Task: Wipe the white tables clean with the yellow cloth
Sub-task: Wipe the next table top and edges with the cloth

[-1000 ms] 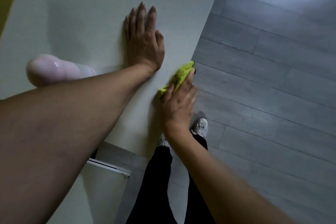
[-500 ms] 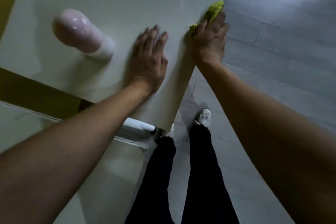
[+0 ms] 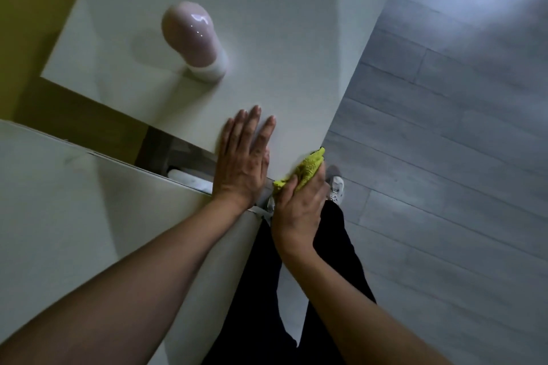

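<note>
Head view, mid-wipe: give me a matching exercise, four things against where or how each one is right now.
Things:
1. left hand
2. right hand
3. yellow cloth
4. pink vase

States:
A. stands on the white table, apart from both hands
B. bunched at the table's near right corner
C. lies flat, fingers straight, on the tabletop
D. grips the cloth

Pairs: 1-C, 2-D, 3-B, 4-A

I see the bunched yellow cloth at frame centre, on the white table's near right corner.
</note>
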A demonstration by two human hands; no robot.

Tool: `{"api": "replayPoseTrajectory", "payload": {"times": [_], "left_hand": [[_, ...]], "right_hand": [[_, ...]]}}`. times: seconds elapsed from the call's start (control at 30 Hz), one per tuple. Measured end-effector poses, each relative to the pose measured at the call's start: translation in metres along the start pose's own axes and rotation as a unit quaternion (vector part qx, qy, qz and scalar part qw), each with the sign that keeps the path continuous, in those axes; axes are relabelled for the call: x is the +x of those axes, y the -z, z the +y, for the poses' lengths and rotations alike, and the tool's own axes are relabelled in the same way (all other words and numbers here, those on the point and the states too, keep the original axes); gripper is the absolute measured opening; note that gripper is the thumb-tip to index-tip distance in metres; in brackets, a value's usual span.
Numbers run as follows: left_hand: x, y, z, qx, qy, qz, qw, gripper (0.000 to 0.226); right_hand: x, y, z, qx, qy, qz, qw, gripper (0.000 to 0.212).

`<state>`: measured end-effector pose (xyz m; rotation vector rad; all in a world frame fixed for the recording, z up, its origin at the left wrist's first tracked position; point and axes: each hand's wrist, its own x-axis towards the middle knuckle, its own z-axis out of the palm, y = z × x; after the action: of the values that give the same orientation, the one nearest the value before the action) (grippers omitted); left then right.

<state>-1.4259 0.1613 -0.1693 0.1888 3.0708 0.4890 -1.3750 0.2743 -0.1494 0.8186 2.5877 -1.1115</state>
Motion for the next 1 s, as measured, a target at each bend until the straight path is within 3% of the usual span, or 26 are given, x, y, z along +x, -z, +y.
{"api": "replayPoseTrajectory", "payload": {"times": [0.27, 0.4, 0.6, 0.8, 1.0], "left_hand": [[0.005, 0.0, 0.0, 0.002, 0.01, -0.033, 0.999, 0.058], [0.007, 0.007, 0.008, 0.017, 0.038, -0.063, 0.997, 0.059], [0.014, 0.02, 0.022, 0.046, 0.102, -0.132, 0.985, 0.063], [0.024, 0.032, 0.066, 0.009, 0.214, -0.146, 0.966, 0.066], [0.022, 0.028, 0.116, -0.046, 0.331, -0.141, 0.932, 0.072]], "right_hand": [[0.051, -0.002, -0.02, -0.012, -0.048, 0.016, 0.999, 0.058], [0.069, 0.015, -0.019, -0.019, -0.042, -0.034, 0.998, 0.057], [0.133, 0.07, -0.032, -0.094, 0.053, -0.125, 0.986, 0.042], [0.184, 0.134, -0.047, -0.089, 0.067, -0.162, 0.981, 0.023], [0.231, 0.181, -0.081, -0.087, 0.095, -0.242, 0.962, 0.037]]}}
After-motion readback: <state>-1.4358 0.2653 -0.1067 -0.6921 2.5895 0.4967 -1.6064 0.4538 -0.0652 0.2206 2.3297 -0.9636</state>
